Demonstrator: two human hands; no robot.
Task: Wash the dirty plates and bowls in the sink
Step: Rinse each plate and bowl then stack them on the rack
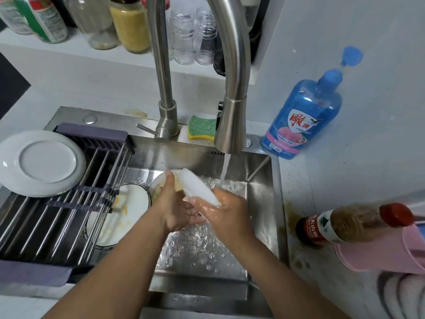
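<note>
Hands meet low in the sink, the left hand and right hand both wet and curled round a tilted white dish, held just left of the stream running from the faucet. Just beyond the left hand a yellow-smeared bowl lies in the basin, and left of it a soiled plate sits under the drying rack, which carries a white plate at far left. A green sponge lies on the sink's far ledge, and a blue detergent bottle stands on the desk to the right
</note>
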